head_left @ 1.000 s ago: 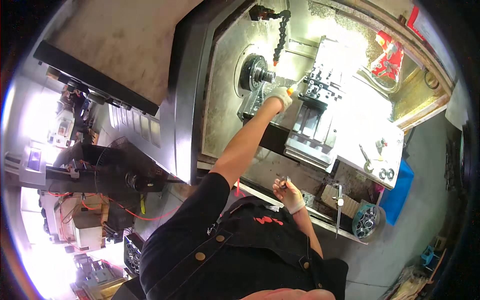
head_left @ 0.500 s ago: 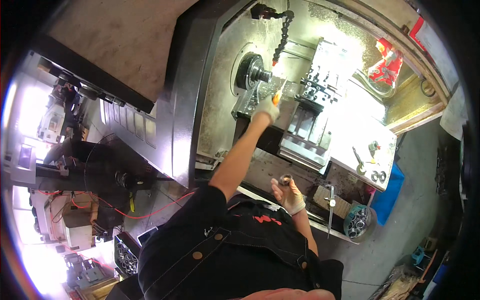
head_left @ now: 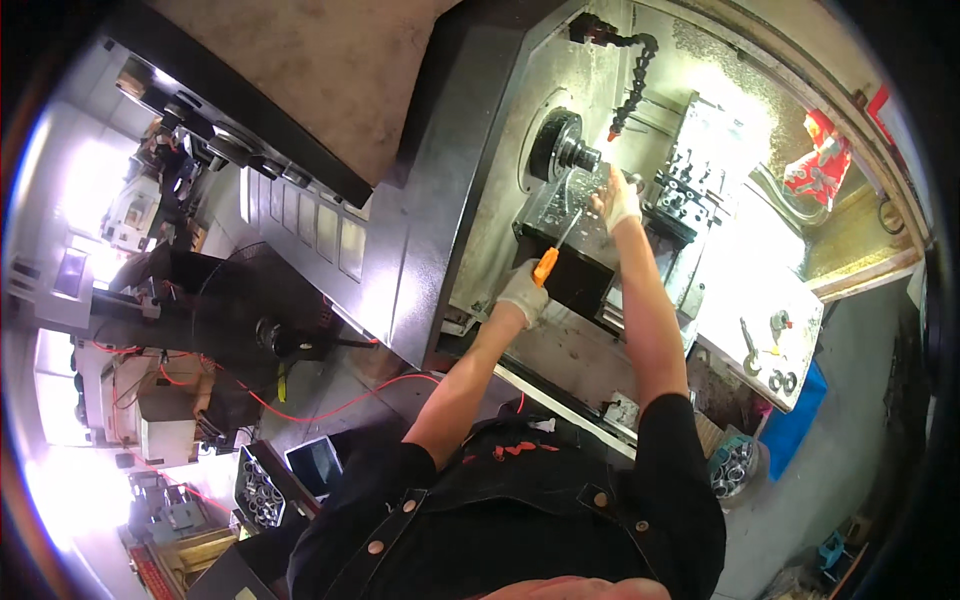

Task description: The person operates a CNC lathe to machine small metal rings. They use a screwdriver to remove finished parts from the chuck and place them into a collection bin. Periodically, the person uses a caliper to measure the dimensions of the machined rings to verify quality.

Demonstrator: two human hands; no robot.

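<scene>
My left hand (head_left: 523,294), in a pale glove, is closed round an orange-handled tool (head_left: 544,267) with a long thin shaft. The shaft slants up and right over the dark opening in the machine bed. My right hand (head_left: 622,205), also gloved, is raised just in front of the lathe chuck (head_left: 562,147), its fingertips close to the chuck's nose. A small round metal ring (head_left: 636,183) shows at its fingers; part of the grip is hidden. Right of this hand stands the tool block (head_left: 686,200) with several tool holders.
A jointed coolant hose (head_left: 637,85) hangs above the chuck. Wrenches and rings (head_left: 783,380) lie on the pale ledge (head_left: 757,310) at right. A round tub (head_left: 752,484) of metal rings stands below it. The grey machine door (head_left: 440,190) is at left.
My right hand has risen from near my body to the chuck, carrying the metal ring. The left hand has drawn back from the chuck with the orange-handled tool. The view has shifted.
</scene>
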